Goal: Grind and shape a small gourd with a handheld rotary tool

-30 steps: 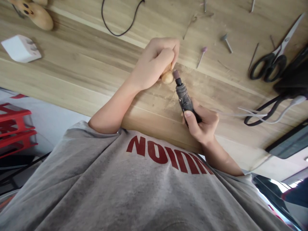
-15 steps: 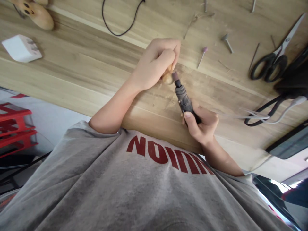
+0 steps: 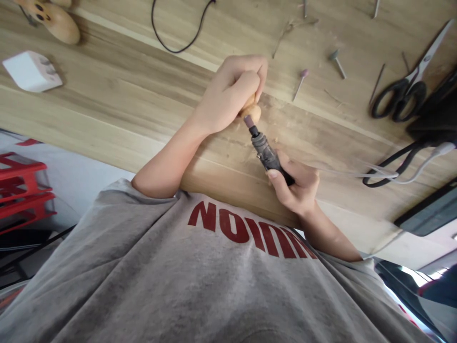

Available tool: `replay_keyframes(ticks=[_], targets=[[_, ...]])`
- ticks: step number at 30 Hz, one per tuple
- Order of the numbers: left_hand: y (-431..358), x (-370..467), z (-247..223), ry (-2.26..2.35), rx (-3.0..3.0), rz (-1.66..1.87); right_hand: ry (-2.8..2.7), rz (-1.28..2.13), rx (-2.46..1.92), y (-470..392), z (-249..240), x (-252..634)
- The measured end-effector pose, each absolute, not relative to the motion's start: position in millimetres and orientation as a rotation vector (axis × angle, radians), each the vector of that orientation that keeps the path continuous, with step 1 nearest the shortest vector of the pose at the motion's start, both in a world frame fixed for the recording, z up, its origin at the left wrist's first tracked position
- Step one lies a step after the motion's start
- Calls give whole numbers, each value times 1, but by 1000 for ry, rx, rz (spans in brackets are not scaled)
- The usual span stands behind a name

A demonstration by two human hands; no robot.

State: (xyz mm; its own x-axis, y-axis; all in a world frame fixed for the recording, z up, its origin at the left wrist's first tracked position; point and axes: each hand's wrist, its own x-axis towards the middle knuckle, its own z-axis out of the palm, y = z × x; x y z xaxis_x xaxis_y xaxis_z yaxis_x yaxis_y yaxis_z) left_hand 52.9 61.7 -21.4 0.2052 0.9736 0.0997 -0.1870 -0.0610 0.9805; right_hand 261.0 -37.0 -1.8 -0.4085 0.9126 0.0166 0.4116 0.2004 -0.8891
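My left hand (image 3: 237, 90) is closed around a small rounded wooden piece (image 3: 254, 112), whose upper part is hidden by the fingers. In my right hand (image 3: 298, 183) is a dark rotary tool (image 3: 266, 151), gripped by its body. A reddish-brown cylindrical grinding bit (image 3: 248, 122) sits in its tip and appears to meet the near side of the wooden piece. A thin pale cord (image 3: 342, 173) runs off to the right from beside the right hand. Pale dust lies on the wood around the two hands.
Across the wooden table (image 3: 143, 85) lie a pink-tipped bit (image 3: 303, 74), a grey-green bit (image 3: 334, 56) and black-handled scissors (image 3: 400, 97). A white block-shaped adapter (image 3: 32, 71) and a carved wooden figure (image 3: 57, 24) stand left. A black cord (image 3: 174, 51) loops at the back.
The rotary tool has shifted left and slightly nearer me, taking its bit from the right side of the wooden piece to its near side. My left hand has barely moved.
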Motion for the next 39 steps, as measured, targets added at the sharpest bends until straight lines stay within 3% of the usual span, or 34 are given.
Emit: replay_keyframes(ticks=[33,39], targets=[[64,53,-28,892,1282,1263,-1939,1167,-1198,-36,0,259],[63,47,-30,905,1281,1110,-1601,1323,-1326,-39,-2,260]])
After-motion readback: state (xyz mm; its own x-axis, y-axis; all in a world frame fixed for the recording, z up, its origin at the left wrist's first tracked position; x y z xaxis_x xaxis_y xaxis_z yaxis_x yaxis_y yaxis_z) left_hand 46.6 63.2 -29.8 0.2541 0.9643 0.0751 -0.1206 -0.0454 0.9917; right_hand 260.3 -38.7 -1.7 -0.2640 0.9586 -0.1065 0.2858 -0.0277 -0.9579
